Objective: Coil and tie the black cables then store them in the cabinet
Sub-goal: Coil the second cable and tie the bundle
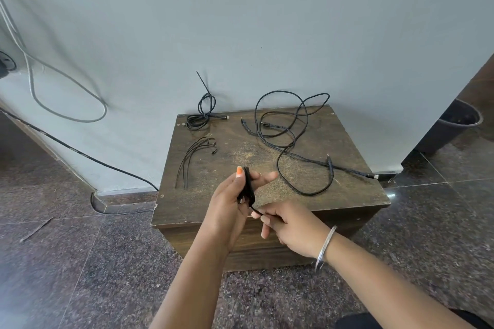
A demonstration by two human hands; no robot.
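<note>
Head view: left hand (230,201) grips a small black cable coil (247,188) upright between thumb and fingers, above the near edge of the wooden cabinet (267,208), while right hand (291,228) pinches the coil's loose tail (256,210) just below and right of it. On the cabinet top: a coiled black cable (201,115) at back left against the wall, thin black ties (193,157) in front of it, loose tangled black cables (294,136) sprawled right. Dark bin (454,125) on the floor far right, contents unseen; no readable writing.
</note>
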